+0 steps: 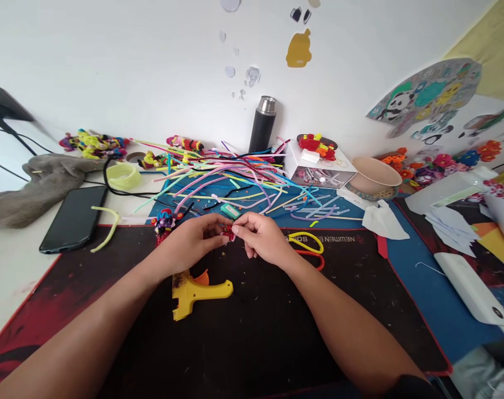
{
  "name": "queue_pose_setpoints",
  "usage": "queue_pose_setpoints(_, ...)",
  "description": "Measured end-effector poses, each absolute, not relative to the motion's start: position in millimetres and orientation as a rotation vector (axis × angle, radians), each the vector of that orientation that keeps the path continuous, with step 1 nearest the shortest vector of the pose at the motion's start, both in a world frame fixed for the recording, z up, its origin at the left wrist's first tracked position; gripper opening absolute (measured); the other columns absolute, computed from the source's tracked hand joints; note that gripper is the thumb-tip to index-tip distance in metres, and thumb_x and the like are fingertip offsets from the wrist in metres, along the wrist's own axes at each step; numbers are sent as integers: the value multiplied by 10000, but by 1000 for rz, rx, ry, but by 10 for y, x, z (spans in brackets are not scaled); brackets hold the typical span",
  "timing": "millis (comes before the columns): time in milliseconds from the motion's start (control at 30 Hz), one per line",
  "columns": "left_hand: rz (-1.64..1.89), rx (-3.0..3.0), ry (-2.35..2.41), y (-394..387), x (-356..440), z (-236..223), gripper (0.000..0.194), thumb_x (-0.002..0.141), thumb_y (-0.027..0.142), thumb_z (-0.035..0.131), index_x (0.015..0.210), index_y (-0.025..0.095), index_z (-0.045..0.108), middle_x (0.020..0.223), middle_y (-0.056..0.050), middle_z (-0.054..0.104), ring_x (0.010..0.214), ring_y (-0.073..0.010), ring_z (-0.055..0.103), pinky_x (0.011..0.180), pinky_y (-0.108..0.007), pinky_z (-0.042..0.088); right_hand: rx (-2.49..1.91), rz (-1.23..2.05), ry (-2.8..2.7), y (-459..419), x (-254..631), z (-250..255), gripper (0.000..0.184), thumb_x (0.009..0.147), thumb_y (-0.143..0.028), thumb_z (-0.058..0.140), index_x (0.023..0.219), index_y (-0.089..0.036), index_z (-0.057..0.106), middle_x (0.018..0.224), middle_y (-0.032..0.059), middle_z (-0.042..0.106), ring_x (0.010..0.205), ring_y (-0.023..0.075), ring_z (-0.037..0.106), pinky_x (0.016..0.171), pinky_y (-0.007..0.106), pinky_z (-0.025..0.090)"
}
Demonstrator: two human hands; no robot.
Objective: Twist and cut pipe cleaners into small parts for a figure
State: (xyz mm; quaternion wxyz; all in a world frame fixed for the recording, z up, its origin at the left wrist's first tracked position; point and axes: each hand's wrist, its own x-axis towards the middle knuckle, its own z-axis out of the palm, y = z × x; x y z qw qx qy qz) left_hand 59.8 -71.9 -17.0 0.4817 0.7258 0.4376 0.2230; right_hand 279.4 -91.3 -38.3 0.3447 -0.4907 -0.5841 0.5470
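Note:
A small piece of red shiny pipe cleaner [228,231] is pinched between the fingertips of my two hands, above the dark mat. My left hand [200,238] closes on it from the left, and my right hand [263,237] meets it from the right; the fingers cover part of its shape. Just below my left hand lies a yellow glue gun [204,292] with an orange trigger. Beside my right hand rest scissors [307,243] with a yellow and a red handle loop, their blades hidden. A small purple and red pipe-cleaner figure [165,223] is close behind my left wrist.
Loose coloured pipe cleaners [235,172] heap along the back, near a black thermos [263,124] and a white box [318,166]. A phone [75,219] lies at left. At right are a bowl [376,174], crumpled tissue [384,221] and a white corded device [472,288].

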Motion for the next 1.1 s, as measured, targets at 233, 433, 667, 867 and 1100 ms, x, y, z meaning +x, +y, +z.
queue_pose_setpoints(233,560,1642,1012,-717,610,-154,360,875,464,735,1141,223,756,1014,-48,820,886,-245,730,805,-354,563,-1248,1505,-1449,-901,2798,-353,221,978,-417,696,988,-202,648,498,-104,548,365,108,546,381,192,429)
queue_pose_setpoints(433,580,1570,1006,-715,613,-178,382,881,485,763,1149,213,752,970,-43,801,824,-226,711,785,-351,564,-1237,1524,-1426,-910,2784,-340,194,983,-394,677,969,-202,649,472,-98,552,364,111,539,378,188,427)
queue_pose_setpoints(667,648,1499,1025,-713,619,-187,454,842,597,816,1054,198,774,858,-33,774,719,-199,692,698,-317,554,-1235,1518,-1425,-920,2780,-331,215,977,-414,695,974,-203,652,496,-87,586,360,103,523,381,196,420)
queue_pose_setpoints(867,736,1424,1041,-690,631,-153,456,796,587,873,973,188,744,832,-14,737,704,-178,674,681,-301,551,-1174,1560,-1332,-919,2772,-336,315,966,-519,704,1000,-210,652,522,-108,524,397,107,556,384,196,405)
queue_pose_setpoints(1100,863,1425,1077,-706,648,-138,474,794,613,866,964,196,717,797,-14,750,728,-199,712,688,-310,556,-1184,1531,-1398,-922,2750,-388,330,959,-530,709,1038,-214,658,516,-95,570,398,118,564,397,206,430)
